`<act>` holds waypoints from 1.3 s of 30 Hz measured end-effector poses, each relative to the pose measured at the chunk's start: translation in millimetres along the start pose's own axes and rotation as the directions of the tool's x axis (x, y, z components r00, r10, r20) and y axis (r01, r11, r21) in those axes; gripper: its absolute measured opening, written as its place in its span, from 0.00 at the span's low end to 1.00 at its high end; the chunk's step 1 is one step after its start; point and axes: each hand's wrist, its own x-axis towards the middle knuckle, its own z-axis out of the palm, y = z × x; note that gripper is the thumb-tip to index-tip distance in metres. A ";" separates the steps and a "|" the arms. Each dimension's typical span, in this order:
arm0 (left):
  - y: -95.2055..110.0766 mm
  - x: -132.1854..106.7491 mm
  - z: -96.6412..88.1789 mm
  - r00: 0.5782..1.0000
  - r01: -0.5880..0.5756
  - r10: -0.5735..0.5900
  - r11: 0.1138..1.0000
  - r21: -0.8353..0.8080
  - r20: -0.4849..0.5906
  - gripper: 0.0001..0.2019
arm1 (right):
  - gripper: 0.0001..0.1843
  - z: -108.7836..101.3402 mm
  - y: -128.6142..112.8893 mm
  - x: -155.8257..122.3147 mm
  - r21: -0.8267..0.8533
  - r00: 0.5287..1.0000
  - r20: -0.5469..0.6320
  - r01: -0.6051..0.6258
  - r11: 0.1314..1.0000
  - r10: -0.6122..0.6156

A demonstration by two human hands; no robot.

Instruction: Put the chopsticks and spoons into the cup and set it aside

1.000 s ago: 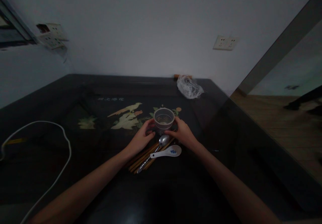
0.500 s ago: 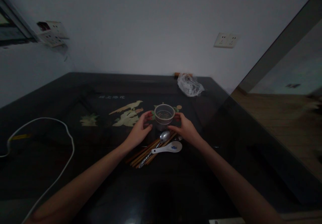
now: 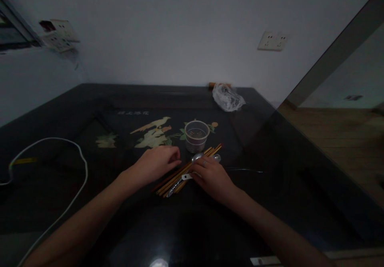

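A clear plastic cup [image 3: 196, 141] with holes in its bottom stands on the dark table, just behind a slanting bundle of wooden chopsticks [image 3: 168, 185]. On the bundle lie a metal spoon [image 3: 172, 190] with a patterned handle and a white ceramic spoon [image 3: 186, 176]. My right hand [image 3: 211, 177], wearing a ring, is over the ceramic spoon, its thumb and fingers closed around it and hiding its bowl. Another metal spoon [image 3: 216, 158] pokes out beyond that hand. My left hand [image 3: 159, 161] hovers left of the bundle, fingers loosely curled, thumb apart, holding nothing.
A crumpled clear plastic bag [image 3: 228, 98] lies at the table's back edge by the wall. A white cable [image 3: 85, 167] loops over the left side. A thin metallic stick [image 3: 247, 170] lies right of my right hand. Wall sockets [image 3: 273, 41] are above.
Both hands have left the sides of the cup, which stays standing in place. My right hand has come down onto the ceramic spoon; my left hand has drawn back toward me and left.
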 end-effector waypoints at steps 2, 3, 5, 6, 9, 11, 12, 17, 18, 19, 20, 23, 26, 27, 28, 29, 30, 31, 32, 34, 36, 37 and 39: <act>-1.2 2.0 8.9 0.998 0.004 -0.009 0.998 0.068 0.068 0.06 | 0.06 5.5 0.4 2.6 -0.039 0.999 0.042 0.027 0.999 -0.025; -1.3 3.3 12.6 0.996 0.006 -0.014 0.996 0.090 0.089 0.06 | 0.08 7.3 1.6 3.5 -0.055 0.998 0.056 0.035 0.998 -0.032; 0.4 5.6 18.2 0.992 0.005 -0.018 0.994 0.106 0.121 0.06 | 0.09 9.2 4.3 4.6 -0.092 0.995 0.085 0.050 0.995 -0.042; 2.1 6.4 20.2 0.990 0.005 -0.019 0.995 0.103 0.136 0.07 | 0.10 9.6 5.5 4.8 -0.113 0.994 0.100 0.057 0.992 -0.046; 8.1 7.0 24.4 0.989 0.011 -0.025 0.996 0.093 0.148 0.07 | 0.10 9.7 8.2 4.2 -0.163 0.990 0.132 0.071 0.984 -0.050; 11.1 6.8 27.1 0.991 0.012 -0.024 0.996 0.093 0.133 0.07 | 0.10 9.8 9.7 2.7 -0.179 0.990 0.130 0.067 0.982 -0.044; 12.1 6.7 28.5 0.992 0.012 -0.023 0.996 0.092 0.123 0.07 | 0.10 10.0 10.5 1.6 -0.184 0.992 0.123 0.064 0.981 -0.042; 16.4 7.4 33.3 0.993 0.038 -0.049 0.994 0.099 0.106 0.06 | 0.08 8.9 14.3 -5.3 -0.186 0.995 0.090 0.066 0.980 -0.050; 17.7 7.6 33.7 0.993 0.038 -0.050 0.993 0.109 0.110 0.06 | 0.08 8.0 14.6 -6.5 -0.186 0.995 0.091 0.065 0.980 -0.048; 19.1 7.7 34.2 0.992 0.037 -0.051 0.992 0.123 0.112 0.06 | 0.08 6.8 14.7 -7.5 -0.186 0.994 0.095 0.062 0.981 -0.045; 20.4 7.8 35.0 0.992 0.035 -0.051 0.989 0.141 0.113 0.06 | 0.08 5.5 14.7 -8.3 -0.187 0.994 0.102 0.059 0.981 -0.040; 23.0 7.6 39.8 0.994 0.027 -0.047 0.980 0.198 0.097 0.07 | 0.08 1.0 14.0 -9.9 -0.174 0.989 0.145 0.061 0.983 -0.036; 23.4 7.2 46.4 0.996 0.036 -0.055 0.973 0.227 0.076 0.09 | 0.06 -2.6 13.8 -10.8 -0.140 0.984 0.169 0.074 0.987 -0.050; 23.3 7.2 48.3 0.995 0.047 -0.065 0.972 0.228 0.074 0.09 | 0.06 -3.2 14.0 -11.0 -0.125 0.984 0.168 0.074 0.989 -0.053; 23.2 7.2 49.7 0.994 0.057 -0.076 0.972 0.227 0.074 0.10 | 0.06 -3.3 14.3 -11.2 -0.109 0.985 0.162 0.070 0.992 -0.052; 23.1 7.3 50.4 0.994 0.064 -0.083 0.973 0.223 0.076 0.10 | 0.06 -2.8 14.7 -11.3 -0.093 0.987 0.153 0.063 0.994 -0.049; 23.0 7.4 50.4 0.993 0.066 -0.086 0.974 0.219 0.081 0.10 | 0.06 -1.8 15.1 -11.2 -0.079 0.990 0.138 0.054 0.995 -0.043; 22.8 7.6 49.6 0.993 0.066 -0.086 0.974 0.215 0.086 0.10 | 0.07 -0.3 15.6 -11.1 -0.065 0.992 0.117 0.043 0.997 -0.035; 22.5 7.6 48.0 0.992 0.063 -0.084 0.975 0.213 0.092 0.10 | 0.07 1.7 16.1 -10.9 -0.052 0.995 0.092 0.029 0.998 -0.024; 21.2 7.4 42.3 0.993 0.049 -0.070 0.979 0.197 0.100 0.10 | 0.06 6.0 17.2 -10.6 -0.019 0.999 0.037 -0.004 1.000 0.005; 19.0 6.2 33.7 0.993 0.036 -0.053 0.987 0.155 0.102 0.09 | 0.07 9.6 18.5 -10.4 0.038 0.999 -0.015 -0.048 0.998 0.048; 17.7 5.2 28.7 0.994 0.029 -0.041 0.992 0.119 0.098 0.09 | 0.07 10.7 19.2 -10.4 0.081 0.997 -0.036 -0.071 0.994 0.074; 14.8 2.4 18.1 0.997 0.004 -0.004 1.000 0.011 0.079 0.09 | 0.07 11.2 20.6 -10.3 0.182 0.989 -0.054 -0.128 0.975 0.140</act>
